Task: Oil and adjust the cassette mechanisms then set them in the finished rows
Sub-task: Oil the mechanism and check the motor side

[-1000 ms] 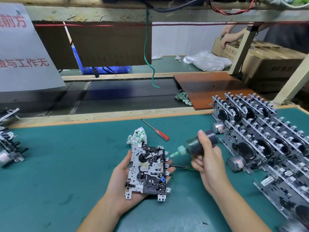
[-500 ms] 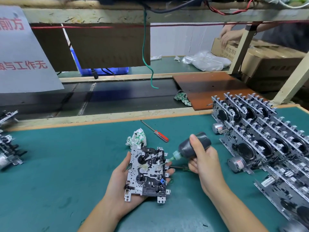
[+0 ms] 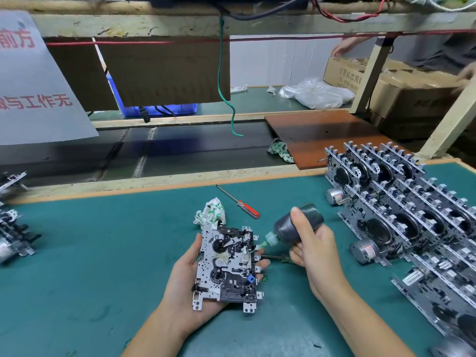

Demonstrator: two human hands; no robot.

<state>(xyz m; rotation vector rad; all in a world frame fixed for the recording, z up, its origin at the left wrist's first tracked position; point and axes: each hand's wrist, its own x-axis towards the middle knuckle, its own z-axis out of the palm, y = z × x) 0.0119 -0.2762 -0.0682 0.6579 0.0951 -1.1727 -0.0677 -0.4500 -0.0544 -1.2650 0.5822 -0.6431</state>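
The left hand [image 3: 189, 287] cradles a cassette mechanism [image 3: 228, 264] in its palm above the green mat [image 3: 90, 253], fingers curled round its edges. The right hand [image 3: 313, 249] grips a dark oil bottle [image 3: 296, 226], its green nozzle touching the mechanism's right side, with a thin tool tucked beneath. To the right stand the finished rows [image 3: 401, 217]. Behind lie a crumpled rag [image 3: 212, 211] and a red-handled screwdriver [image 3: 243, 206]. More mechanisms [image 3: 13, 233] sit far left, a conveyor belt [image 3: 180, 150] beyond.
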